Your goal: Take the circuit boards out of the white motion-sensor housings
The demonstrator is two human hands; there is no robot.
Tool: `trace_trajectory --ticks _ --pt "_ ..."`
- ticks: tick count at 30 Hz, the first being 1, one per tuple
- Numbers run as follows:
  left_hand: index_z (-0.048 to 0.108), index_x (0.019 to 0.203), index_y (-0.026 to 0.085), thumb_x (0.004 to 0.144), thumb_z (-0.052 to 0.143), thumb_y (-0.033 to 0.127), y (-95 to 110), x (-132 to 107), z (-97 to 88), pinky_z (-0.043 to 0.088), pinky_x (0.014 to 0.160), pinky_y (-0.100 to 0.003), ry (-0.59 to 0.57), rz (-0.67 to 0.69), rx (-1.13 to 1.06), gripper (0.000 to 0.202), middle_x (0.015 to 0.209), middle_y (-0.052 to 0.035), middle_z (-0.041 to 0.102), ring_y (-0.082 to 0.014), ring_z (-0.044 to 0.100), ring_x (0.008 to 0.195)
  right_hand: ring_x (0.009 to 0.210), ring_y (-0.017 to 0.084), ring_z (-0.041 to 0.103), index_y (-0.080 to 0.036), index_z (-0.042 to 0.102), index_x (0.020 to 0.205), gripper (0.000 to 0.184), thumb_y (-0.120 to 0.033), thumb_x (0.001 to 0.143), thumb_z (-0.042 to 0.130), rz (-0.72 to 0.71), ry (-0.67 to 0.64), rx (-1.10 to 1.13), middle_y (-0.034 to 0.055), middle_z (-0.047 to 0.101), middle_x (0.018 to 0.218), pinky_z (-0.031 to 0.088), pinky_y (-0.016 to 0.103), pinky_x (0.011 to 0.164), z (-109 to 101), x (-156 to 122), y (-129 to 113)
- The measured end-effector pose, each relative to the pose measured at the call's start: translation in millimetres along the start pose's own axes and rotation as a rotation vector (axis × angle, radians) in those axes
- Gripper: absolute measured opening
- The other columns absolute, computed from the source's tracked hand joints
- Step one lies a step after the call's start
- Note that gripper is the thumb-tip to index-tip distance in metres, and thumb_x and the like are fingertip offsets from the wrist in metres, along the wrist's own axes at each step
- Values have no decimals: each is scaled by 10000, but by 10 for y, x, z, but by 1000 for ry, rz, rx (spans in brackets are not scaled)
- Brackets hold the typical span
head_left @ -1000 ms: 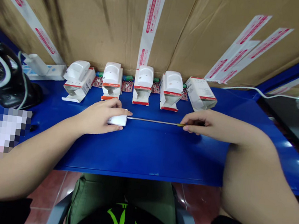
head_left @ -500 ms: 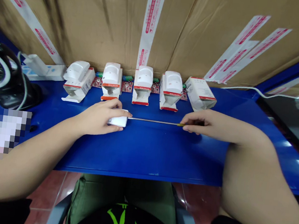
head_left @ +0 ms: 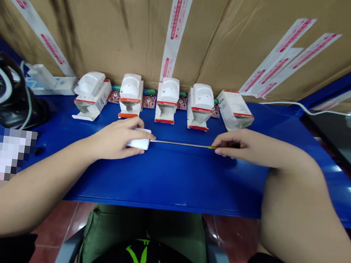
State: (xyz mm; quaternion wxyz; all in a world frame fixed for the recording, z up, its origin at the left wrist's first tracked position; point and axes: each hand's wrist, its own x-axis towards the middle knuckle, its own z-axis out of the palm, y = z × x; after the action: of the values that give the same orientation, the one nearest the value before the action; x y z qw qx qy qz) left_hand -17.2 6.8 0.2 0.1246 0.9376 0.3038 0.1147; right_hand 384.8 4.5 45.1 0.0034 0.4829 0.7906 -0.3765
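Clasping white, rounded plastic casing [head_left: 140,144] in left hand [head_left: 119,136], between front and back edges of blue table [head_left: 169,182]; pinching yellow-handled, slim metal screwdriver [head_left: 180,144] in right hand [head_left: 238,142]. Judging casing light, stiff, slick; grip by sides.

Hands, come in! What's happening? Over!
Left hand gripping white boxy plastic case. Right hand holding long, thin, yellow-handled metal screwdriver, pointing at case's right end. White-and-red cardboard boxes behind, not between hands.
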Motion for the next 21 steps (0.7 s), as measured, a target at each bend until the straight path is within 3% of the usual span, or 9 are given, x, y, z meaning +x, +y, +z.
trace_trajectory --ticks 11,21 --pt "702 1450 289 1031 659 402 4 13 0 611 1003 -453 -2 -3 30 436 1275 -111 624 -261 693 1102 670 199 650 -245 794 967 470 -691 886 670 -8 3 2 30 749 776 495 333 642 -11 -20 -23" --pt "726 1412 271 1039 649 359 18 13 -22 607 1029 -406 18 50 5 391 1244 -101 644 -236 700 1083 668 207 661 -239 779 923 505 -720 916 626 -25 -113 36 33 730 758 510 338 634 -15 15 -3"
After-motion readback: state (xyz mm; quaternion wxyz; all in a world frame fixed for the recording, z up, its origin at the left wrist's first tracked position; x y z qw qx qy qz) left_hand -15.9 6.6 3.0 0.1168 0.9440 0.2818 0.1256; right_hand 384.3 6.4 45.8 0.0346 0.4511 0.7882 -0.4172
